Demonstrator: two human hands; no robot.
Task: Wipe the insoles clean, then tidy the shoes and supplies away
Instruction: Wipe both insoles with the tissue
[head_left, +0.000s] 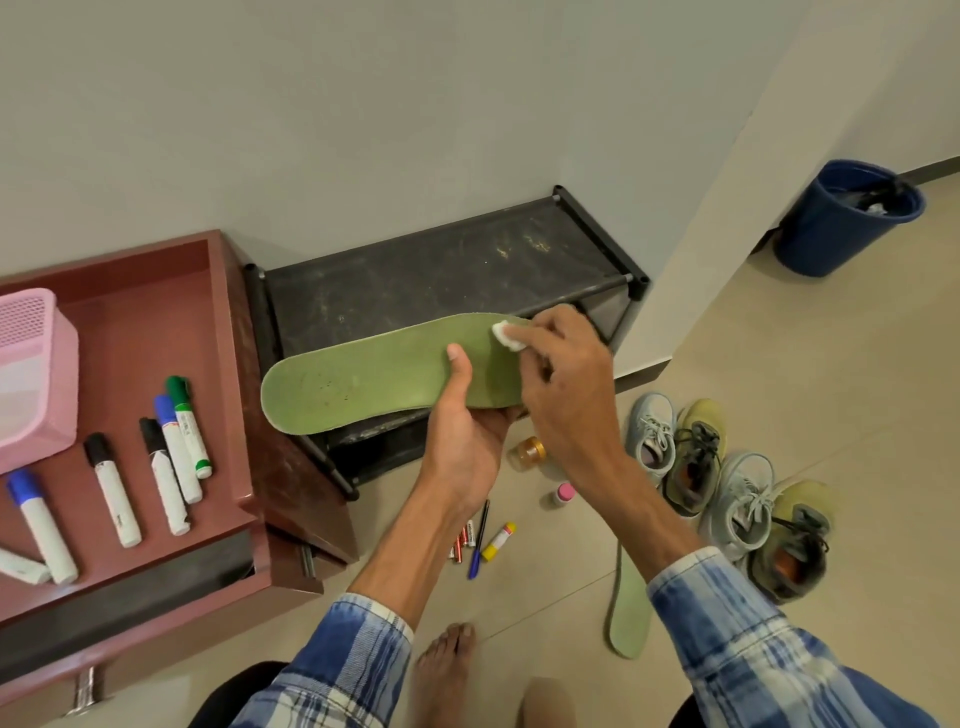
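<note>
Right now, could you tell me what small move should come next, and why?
Probably sweep the pad along the insole: the right hand pinches it at one end, the left hand holds the insole, and dark specks show near the other end.

Open tile floor (779, 374) stretches from the shoes (727, 493) to the blue bin (831, 228). Below the held insole (363, 384), a jar (527, 452), pink-capped bottle (562, 493), batteries (464, 540), pen (479, 540) and glue stick (498, 540) crowd the floor; a second insole (631, 618) lies beside the shoes. The shoe rack top (441, 270) is bare; markers (171, 457) and a pink basket (31, 374) fill the drawer (156, 322).
</note>
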